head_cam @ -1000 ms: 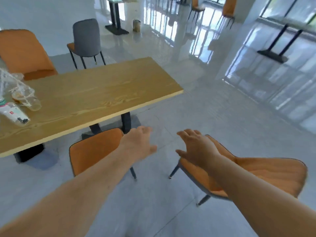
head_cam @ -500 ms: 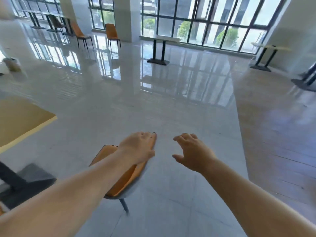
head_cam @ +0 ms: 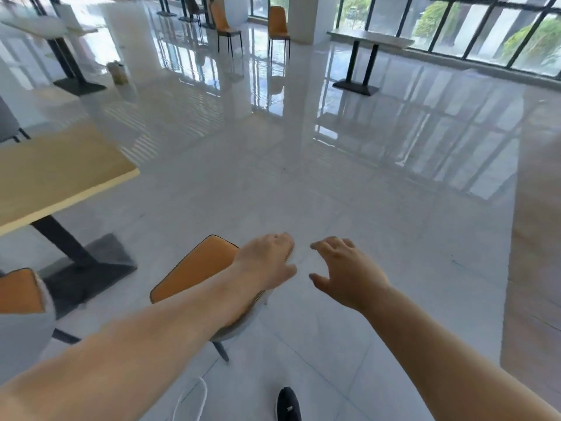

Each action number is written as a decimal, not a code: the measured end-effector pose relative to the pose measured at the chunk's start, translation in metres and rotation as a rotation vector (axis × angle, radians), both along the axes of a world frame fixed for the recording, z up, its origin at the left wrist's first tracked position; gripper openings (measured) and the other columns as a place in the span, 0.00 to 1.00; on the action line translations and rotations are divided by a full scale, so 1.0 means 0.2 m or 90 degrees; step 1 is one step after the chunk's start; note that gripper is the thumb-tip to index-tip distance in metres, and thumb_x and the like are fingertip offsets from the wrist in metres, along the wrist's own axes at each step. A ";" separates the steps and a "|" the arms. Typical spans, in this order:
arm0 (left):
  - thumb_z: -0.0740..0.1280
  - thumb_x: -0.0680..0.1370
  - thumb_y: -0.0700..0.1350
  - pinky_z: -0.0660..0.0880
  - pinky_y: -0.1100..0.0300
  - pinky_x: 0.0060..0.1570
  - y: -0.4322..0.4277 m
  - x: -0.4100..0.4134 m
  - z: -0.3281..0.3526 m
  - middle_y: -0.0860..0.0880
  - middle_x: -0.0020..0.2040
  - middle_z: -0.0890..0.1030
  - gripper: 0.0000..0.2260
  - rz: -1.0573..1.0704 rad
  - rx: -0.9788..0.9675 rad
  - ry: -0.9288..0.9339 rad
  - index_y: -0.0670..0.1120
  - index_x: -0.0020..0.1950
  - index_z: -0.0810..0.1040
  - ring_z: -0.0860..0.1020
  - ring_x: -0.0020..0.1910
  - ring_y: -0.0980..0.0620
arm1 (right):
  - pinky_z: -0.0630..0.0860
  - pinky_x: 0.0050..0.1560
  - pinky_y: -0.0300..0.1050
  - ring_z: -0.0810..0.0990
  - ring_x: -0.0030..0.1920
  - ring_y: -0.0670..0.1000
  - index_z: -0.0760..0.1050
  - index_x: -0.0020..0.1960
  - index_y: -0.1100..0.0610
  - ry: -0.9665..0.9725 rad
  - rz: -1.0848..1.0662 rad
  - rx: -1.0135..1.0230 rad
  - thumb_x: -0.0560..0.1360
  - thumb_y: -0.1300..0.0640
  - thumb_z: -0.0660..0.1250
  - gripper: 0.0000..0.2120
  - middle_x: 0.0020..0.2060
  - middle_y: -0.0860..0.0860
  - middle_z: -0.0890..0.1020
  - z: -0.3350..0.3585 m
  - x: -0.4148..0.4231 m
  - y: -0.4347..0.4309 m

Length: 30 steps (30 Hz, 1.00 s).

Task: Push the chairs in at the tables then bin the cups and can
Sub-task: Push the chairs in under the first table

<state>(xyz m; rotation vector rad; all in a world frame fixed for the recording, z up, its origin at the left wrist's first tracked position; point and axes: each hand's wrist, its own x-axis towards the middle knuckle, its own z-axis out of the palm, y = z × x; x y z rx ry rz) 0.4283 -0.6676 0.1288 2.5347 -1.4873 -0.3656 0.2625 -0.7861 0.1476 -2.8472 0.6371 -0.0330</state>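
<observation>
An orange chair [head_cam: 200,268] stands on the pale glossy floor [head_cam: 303,192], pulled out and well apart from the wooden table [head_cam: 57,174] at the left. The person's left hand [head_cam: 267,262] lies over the chair's back edge, palm down; its fingers curl over the far rim, but whether they actually clamp it cannot be told from this angle. The forearm hides much of the seat, and one dark leg shows beneath. The right hand [head_cam: 349,271] hovers just beside the left, touching nothing, fingers spread and slightly bent, thumb out to the side.

A second orange chair [head_cam: 21,290] sits near the table's black base [head_cam: 88,268], cut by the left edge. A dark shoe [head_cam: 288,405] shows at the bottom. Farther off, two more orange chairs [head_cam: 277,24] stand by a pillar, a light-topped table [head_cam: 367,41] stands before the tall windows [head_cam: 485,22], and a small bin [head_cam: 117,72] sits on the floor near another table's foot. No cups or can can be made out.
</observation>
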 end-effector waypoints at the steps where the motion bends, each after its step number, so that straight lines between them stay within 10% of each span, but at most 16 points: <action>1: 0.65 0.76 0.56 0.72 0.54 0.48 -0.05 0.05 -0.03 0.47 0.62 0.80 0.20 0.015 -0.008 0.004 0.49 0.66 0.72 0.78 0.58 0.45 | 0.70 0.67 0.49 0.68 0.70 0.54 0.66 0.76 0.50 0.012 0.020 -0.001 0.78 0.42 0.67 0.30 0.71 0.50 0.73 -0.03 0.07 -0.07; 17: 0.65 0.78 0.63 0.78 0.53 0.54 -0.30 0.42 -0.18 0.53 0.69 0.75 0.25 0.322 -0.042 0.053 0.55 0.71 0.69 0.76 0.62 0.49 | 0.70 0.66 0.47 0.67 0.70 0.51 0.66 0.75 0.48 0.096 0.282 0.031 0.78 0.41 0.66 0.28 0.70 0.47 0.73 -0.09 0.75 -0.86; 30: 0.64 0.74 0.65 0.74 0.51 0.53 -0.14 -0.16 -0.41 0.54 0.66 0.70 0.27 0.647 0.164 0.179 0.56 0.70 0.67 0.74 0.62 0.47 | 0.75 0.61 0.49 0.71 0.65 0.53 0.68 0.71 0.46 0.199 0.658 0.068 0.77 0.44 0.66 0.24 0.65 0.47 0.75 -0.44 1.00 -0.95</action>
